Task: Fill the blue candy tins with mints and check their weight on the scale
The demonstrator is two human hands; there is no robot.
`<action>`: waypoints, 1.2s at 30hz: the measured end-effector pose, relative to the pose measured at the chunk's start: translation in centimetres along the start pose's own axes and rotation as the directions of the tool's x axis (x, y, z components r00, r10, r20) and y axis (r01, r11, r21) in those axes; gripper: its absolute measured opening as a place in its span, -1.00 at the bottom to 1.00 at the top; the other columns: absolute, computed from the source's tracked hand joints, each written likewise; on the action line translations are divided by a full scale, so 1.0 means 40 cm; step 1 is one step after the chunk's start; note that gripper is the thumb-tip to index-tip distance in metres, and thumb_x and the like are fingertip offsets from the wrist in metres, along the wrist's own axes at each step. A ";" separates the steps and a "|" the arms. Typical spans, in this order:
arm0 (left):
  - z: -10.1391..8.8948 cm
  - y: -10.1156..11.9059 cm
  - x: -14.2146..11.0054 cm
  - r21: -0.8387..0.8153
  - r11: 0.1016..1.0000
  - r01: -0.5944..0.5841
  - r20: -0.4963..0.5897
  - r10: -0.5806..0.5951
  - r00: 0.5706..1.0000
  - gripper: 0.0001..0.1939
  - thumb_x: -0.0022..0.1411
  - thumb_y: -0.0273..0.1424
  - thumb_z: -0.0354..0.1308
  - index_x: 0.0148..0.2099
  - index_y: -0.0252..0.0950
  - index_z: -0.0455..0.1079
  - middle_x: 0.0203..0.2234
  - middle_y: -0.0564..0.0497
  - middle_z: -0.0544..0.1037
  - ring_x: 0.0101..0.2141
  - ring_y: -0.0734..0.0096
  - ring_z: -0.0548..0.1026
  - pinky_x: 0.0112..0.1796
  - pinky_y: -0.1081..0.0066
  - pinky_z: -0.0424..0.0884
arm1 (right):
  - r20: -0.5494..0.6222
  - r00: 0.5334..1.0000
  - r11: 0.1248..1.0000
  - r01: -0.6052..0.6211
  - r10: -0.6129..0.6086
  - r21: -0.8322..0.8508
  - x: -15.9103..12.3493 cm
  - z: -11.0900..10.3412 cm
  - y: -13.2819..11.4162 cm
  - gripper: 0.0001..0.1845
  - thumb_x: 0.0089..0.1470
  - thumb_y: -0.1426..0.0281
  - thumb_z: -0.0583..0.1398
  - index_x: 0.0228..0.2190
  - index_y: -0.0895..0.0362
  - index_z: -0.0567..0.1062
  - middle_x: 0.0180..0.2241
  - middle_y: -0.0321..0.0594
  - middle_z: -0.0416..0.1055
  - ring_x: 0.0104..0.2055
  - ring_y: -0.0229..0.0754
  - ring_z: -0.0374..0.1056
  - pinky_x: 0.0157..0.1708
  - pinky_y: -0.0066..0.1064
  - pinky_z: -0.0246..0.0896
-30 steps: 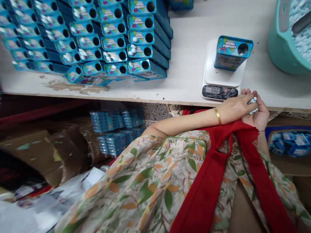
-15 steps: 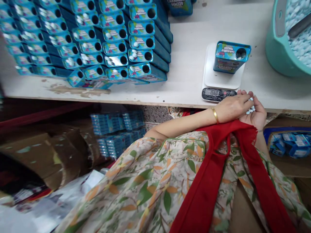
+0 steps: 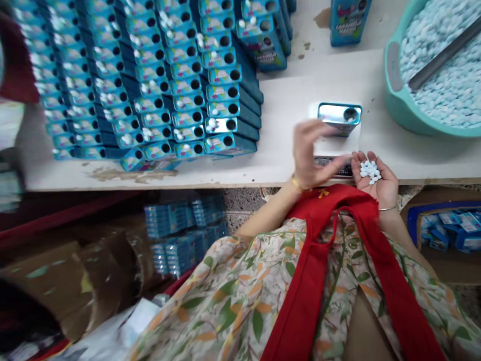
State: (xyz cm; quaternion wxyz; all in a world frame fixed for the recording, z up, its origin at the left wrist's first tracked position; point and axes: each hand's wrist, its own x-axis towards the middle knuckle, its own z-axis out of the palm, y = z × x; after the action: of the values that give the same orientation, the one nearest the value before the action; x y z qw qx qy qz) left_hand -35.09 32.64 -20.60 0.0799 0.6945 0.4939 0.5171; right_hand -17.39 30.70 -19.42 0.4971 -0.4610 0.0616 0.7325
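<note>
My right hand [image 3: 381, 183] is palm up and cupped, just off the table's front edge. A small pile of pale blue candies [image 3: 370, 171] rests in it. My left hand [image 3: 310, 158], with a gold bracelet at its wrist, is blurred over the left side of the scale, thumb and fingers apart, with nothing visible between them. A blue tin [image 3: 340, 123] stands upright on the white scale [image 3: 330, 147], its round opening facing up. The scale's dark display [image 3: 343, 168] is partly behind my left hand, and its reading is too blurred to make out.
Rows of blue tins [image 3: 221, 108] fill the left of the table, some with candies on top. Another tin [image 3: 349, 22] stands at the back. At right is a teal tub [image 3: 394, 100] of candies with a dark-handled scoop [image 3: 447, 52]. Below are cartons [image 3: 56, 281] and packed tins [image 3: 184, 220].
My left hand has lifted off my right hand and moved left, uncovering the candies in the right palm. The camera view has shifted, showing more of the table's far side and the tub.
</note>
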 end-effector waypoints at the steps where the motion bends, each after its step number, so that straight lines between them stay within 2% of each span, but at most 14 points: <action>1: -0.007 -0.036 0.011 -0.005 0.995 0.100 -0.060 -0.101 0.993 -0.29 0.24 0.13 0.10 0.27 -0.08 0.04 0.04 -0.14 0.39 0.02 0.14 0.43 -0.07 0.13 0.42 | 0.021 1.000 1.000 0.010 -0.011 0.015 0.007 0.003 0.001 -0.80 0.24 0.41 0.05 -0.27 0.10 0.48 -0.21 -0.18 0.58 -0.01 -0.17 0.51 0.05 -0.17 0.47; 2: -0.009 -0.073 0.022 -0.014 0.985 0.172 -0.032 -0.173 0.984 -0.12 0.16 0.23 0.10 0.34 -0.09 -0.08 0.13 -0.18 0.34 0.09 0.07 0.39 -0.02 0.09 0.39 | 0.042 0.999 1.000 0.016 -0.017 0.026 0.015 0.008 0.002 -0.83 0.22 0.40 0.07 -0.26 0.10 0.47 -0.21 -0.17 0.58 -0.01 -0.15 0.51 0.05 -0.14 0.47; 4: 0.002 -0.142 0.040 -0.035 0.978 0.208 0.184 -0.198 0.963 0.06 0.10 0.32 0.07 0.41 -0.14 -0.22 0.19 -0.24 0.32 0.14 0.04 0.38 0.05 0.08 0.35 | 0.080 0.997 0.999 0.019 -0.022 0.034 0.029 0.022 0.002 -0.84 0.21 0.39 0.09 -0.24 0.10 0.47 -0.20 -0.16 0.58 -0.02 -0.15 0.51 0.05 -0.15 0.47; 6: 0.019 -0.184 0.051 -0.071 0.983 0.168 0.370 -0.130 0.920 -0.03 0.16 0.29 0.03 0.39 -0.19 -0.08 0.11 -0.21 0.43 0.08 0.10 0.44 0.05 0.12 0.34 | 0.095 0.995 0.999 0.018 -0.022 0.037 0.040 0.039 0.001 -0.82 0.22 0.38 0.08 -0.23 0.12 0.47 -0.21 -0.16 0.58 -0.05 -0.17 0.52 0.04 -0.20 0.47; 8: 0.028 -0.190 0.060 -0.082 0.993 0.089 0.426 -0.046 0.903 -0.24 0.27 0.21 -0.04 0.28 -0.20 0.16 0.00 -0.15 0.51 -0.01 0.18 0.49 0.01 0.17 0.36 | 0.092 0.996 0.999 0.015 -0.020 0.051 0.046 0.055 0.001 -0.80 0.24 0.37 0.07 -0.25 0.14 0.48 -0.24 -0.16 0.58 -0.09 -0.20 0.54 0.03 -0.25 0.48; 10: 0.021 -0.167 0.067 -0.019 1.000 -0.021 0.435 0.027 0.900 -0.42 0.34 0.11 -0.04 0.17 -0.18 0.31 -0.03 -0.11 0.54 -0.04 0.19 0.49 0.02 0.15 0.33 | 0.078 0.997 0.996 0.022 -0.029 0.087 0.047 0.069 0.001 -0.79 0.26 0.37 0.07 -0.28 0.14 0.49 -0.29 -0.20 0.58 -0.17 -0.23 0.54 0.00 -0.30 0.49; 14: -0.010 -0.114 0.073 0.160 0.958 -0.237 0.471 0.137 0.872 -0.62 0.37 -0.05 0.03 0.11 -0.08 0.39 0.00 -0.07 0.55 0.01 0.14 0.47 0.11 0.02 0.18 | 0.063 0.996 0.985 0.049 -0.061 0.168 0.049 0.089 0.001 -0.73 0.30 0.42 0.03 -0.33 0.13 0.51 -0.35 -0.29 0.57 -0.27 -0.29 0.52 -0.11 -0.37 0.53; 17: -0.018 -0.112 0.060 0.200 0.934 -0.297 0.473 0.173 0.864 -0.67 0.39 -0.11 0.02 0.09 -0.07 0.41 -0.03 -0.07 0.58 0.02 0.13 0.48 0.13 0.01 0.14 | 0.055 0.997 0.981 0.049 -0.061 0.190 0.052 0.097 0.001 -0.72 0.30 0.44 0.03 -0.36 0.14 0.51 -0.36 -0.29 0.57 -0.27 -0.30 0.51 -0.21 -0.44 0.53; 23: -0.022 -0.121 0.023 0.203 0.951 -0.235 0.417 0.133 0.899 -0.72 0.37 -0.14 0.07 0.05 -0.05 0.44 -0.03 -0.04 0.58 0.08 0.10 0.47 0.15 0.01 0.09 | 0.097 0.995 0.986 0.000 -0.017 0.165 0.043 0.096 0.002 -0.78 0.26 0.47 0.09 -0.35 0.15 0.53 -0.37 -0.30 0.57 -0.31 -0.29 0.50 -0.25 -0.44 0.54; 29: -0.008 -0.132 0.002 0.215 0.945 -0.248 0.351 0.162 0.922 -0.75 0.39 -0.21 0.05 0.03 -0.06 0.45 -0.04 -0.03 0.59 0.05 0.15 0.49 0.13 0.02 0.10 | 0.082 0.996 0.981 0.013 -0.029 0.195 0.043 0.095 0.010 -0.75 0.26 0.50 0.06 -0.37 0.15 0.50 -0.35 -0.29 0.57 -0.26 -0.30 0.52 -0.24 -0.47 0.54; 32: -0.010 -0.132 0.003 0.222 0.951 -0.213 0.357 0.124 0.926 -0.72 0.37 -0.16 0.08 0.05 -0.08 0.43 -0.03 -0.06 0.58 0.05 0.11 0.48 0.12 0.00 0.12 | 0.096 0.994 0.983 0.030 -0.048 0.181 0.046 0.090 0.011 -0.77 0.25 0.49 0.07 -0.34 0.14 0.52 -0.31 -0.29 0.58 -0.18 -0.28 0.52 -0.11 -0.40 0.54; 36: -0.003 -0.134 0.018 0.133 0.988 -0.077 0.319 0.031 0.947 -0.60 0.32 -0.04 0.12 0.07 -0.14 0.39 -0.05 -0.07 0.56 -0.03 0.13 0.49 0.06 0.03 0.24 | 0.126 0.990 0.990 0.041 -0.059 0.136 0.043 0.076 0.003 -0.77 0.24 0.49 0.06 -0.30 0.14 0.52 -0.28 -0.27 0.58 -0.12 -0.28 0.52 0.04 -0.34 0.48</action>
State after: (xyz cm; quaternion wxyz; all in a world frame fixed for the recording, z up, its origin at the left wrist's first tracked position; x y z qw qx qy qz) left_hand -38.44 35.83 -23.42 0.0934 0.7856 0.4916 0.3640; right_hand -19.51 33.45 -19.00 0.5478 -0.3797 0.0661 0.7425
